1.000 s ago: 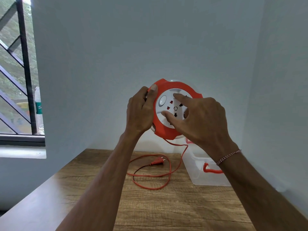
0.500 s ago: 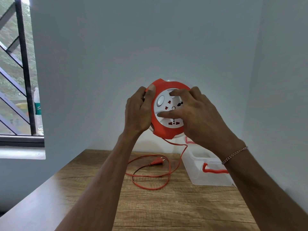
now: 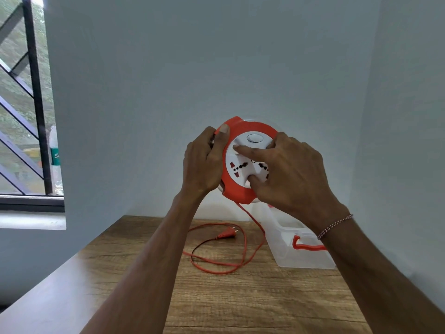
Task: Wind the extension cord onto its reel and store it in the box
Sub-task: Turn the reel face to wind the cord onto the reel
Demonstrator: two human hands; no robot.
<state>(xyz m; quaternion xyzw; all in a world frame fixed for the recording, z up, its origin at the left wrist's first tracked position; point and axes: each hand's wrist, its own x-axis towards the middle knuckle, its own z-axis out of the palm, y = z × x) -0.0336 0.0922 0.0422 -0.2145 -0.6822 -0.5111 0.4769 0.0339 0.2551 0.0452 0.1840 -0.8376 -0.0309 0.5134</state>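
I hold a round orange reel [image 3: 234, 189] with a white socket face [image 3: 243, 162] up in front of me, above the table. My left hand [image 3: 204, 162] grips its left rim, thumb on the orange edge. My right hand [image 3: 289, 172] lies over the white face, index finger and thumb pressed on it. An orange cord [image 3: 243, 249] hangs from the reel's bottom and lies in loose loops on the table, ending in an orange plug [image 3: 226, 235]. A clear plastic box [image 3: 296, 251] with an orange handle stands at the right, partly hidden by my right forearm.
The wooden table [image 3: 240, 304] stands in a corner between grey walls. A window with black bars [image 3: 36, 104] is at the left, with a bottle [image 3: 55, 162] behind it.
The white face has turned clockwise under my right fingers: the round button went from the left side to the top. The loose cord loop looks slightly shorter. The left hand kept its grip.
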